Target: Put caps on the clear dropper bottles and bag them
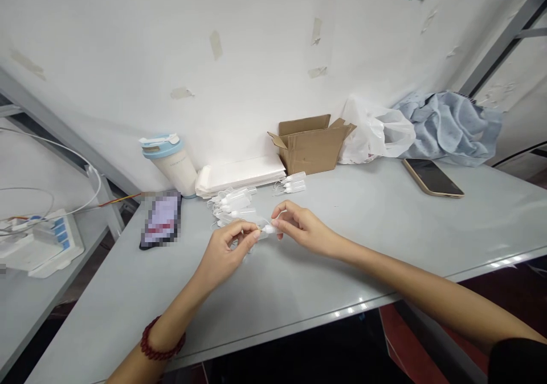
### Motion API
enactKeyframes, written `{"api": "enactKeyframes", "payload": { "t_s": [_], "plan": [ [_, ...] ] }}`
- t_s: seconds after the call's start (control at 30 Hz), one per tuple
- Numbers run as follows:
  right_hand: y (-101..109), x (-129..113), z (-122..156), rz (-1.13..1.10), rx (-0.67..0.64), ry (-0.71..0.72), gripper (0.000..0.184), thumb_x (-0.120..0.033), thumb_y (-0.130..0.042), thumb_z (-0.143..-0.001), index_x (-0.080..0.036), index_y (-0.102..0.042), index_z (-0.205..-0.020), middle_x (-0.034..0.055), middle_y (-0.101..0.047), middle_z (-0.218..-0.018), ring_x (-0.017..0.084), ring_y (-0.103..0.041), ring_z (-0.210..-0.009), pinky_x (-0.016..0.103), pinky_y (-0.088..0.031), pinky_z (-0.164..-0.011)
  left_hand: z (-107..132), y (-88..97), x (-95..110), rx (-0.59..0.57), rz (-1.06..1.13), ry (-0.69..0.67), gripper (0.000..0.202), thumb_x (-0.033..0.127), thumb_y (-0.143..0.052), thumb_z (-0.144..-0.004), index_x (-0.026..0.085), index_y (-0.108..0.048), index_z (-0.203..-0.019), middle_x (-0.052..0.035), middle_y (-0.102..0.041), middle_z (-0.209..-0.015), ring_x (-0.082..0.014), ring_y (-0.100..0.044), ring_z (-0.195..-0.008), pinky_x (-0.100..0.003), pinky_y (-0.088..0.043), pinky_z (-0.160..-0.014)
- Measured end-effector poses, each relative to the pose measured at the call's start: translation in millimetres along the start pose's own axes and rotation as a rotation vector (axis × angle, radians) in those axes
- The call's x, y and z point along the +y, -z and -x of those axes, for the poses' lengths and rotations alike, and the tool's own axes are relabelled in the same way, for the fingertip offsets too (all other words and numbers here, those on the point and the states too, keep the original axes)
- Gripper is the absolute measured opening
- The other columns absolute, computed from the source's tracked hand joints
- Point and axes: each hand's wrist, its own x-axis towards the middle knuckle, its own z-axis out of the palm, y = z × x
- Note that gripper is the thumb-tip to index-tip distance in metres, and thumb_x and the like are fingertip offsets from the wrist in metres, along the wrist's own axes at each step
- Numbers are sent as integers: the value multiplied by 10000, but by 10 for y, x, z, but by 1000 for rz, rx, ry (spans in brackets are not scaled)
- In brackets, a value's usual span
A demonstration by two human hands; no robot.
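Between my hands is a small clear plastic bottle with a white cap [269, 229], its capped end turned left. My right hand [301, 227] pinches the bottle at its right end with thumb and fingertips; a thin white strand shows beside them. At the cap end, my left hand [231, 246] is closed in a pinch, and a tiny orange-brown bit shows at its fingertips. What exactly the left fingers grip is too small to make out. Just behind the hands lies a loose pile of similar clear bottles [233, 200]. A smaller group of bottles [294, 183] lies behind the right hand.
Along the wall stand a blue-lidded cup [173, 164], a stack of white packets [241, 176], an open cardboard box [314, 150], a white plastic bag [374, 133] and a blue cloth [453, 125]. A phone [433, 177] lies right, a purple blurred item [161, 220] left.
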Motion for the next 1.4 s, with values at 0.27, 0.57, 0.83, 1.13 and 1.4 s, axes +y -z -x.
{"api": "enactKeyframes", "payload": {
  "t_s": [0.27,0.57,0.83,1.13,1.4],
  "plan": [
    [53,18,-15,-4,-1,12,128,-313,-483,-898,-184,-482,-892,-18,-595,-649,93,-490,-559,215,-347,-546,-8,31,-8,33,-29,6,131,285,-560,-836,189,-649,-826,-8,-607,-752,-130,-498,-658,-242,-409,-630],
    [-9,12,34,18,-31,12,93,-272,-469,-903,-184,-476,-876,-27,-567,-651,104,-542,-608,227,-387,-590,33,-28,-29,24,-66,-69,137,229,-527,-853,177,-615,-761,0,-566,-680,-129,-480,-630,-254,-390,-627],
    [-26,15,40,25,-45,-13,100,-276,-467,-902,-181,-475,-869,-31,-556,-647,106,-551,-613,229,-390,-599,50,-48,-54,29,-115,-108,132,206,-518,-847,181,-605,-750,4,-541,-652,-134,-468,-626,-255,-387,-620],
    [-7,-43,45,-6,-50,24,133,-318,-463,-904,-188,-468,-883,-18,-573,-658,106,-511,-591,233,-371,-575,35,33,85,44,-174,-135,59,245,-576,-800,202,-611,-820,-12,-608,-746,-145,-503,-666,-253,-409,-610],
    [31,-32,43,6,-51,31,160,-340,-454,-910,-184,-475,-881,-13,-580,-661,101,-496,-576,220,-347,-533,27,62,76,39,-164,-110,110,261,-544,-832,194,-614,-779,-16,-598,-722,-145,-481,-650,-256,-396,-610]
  ]
}}
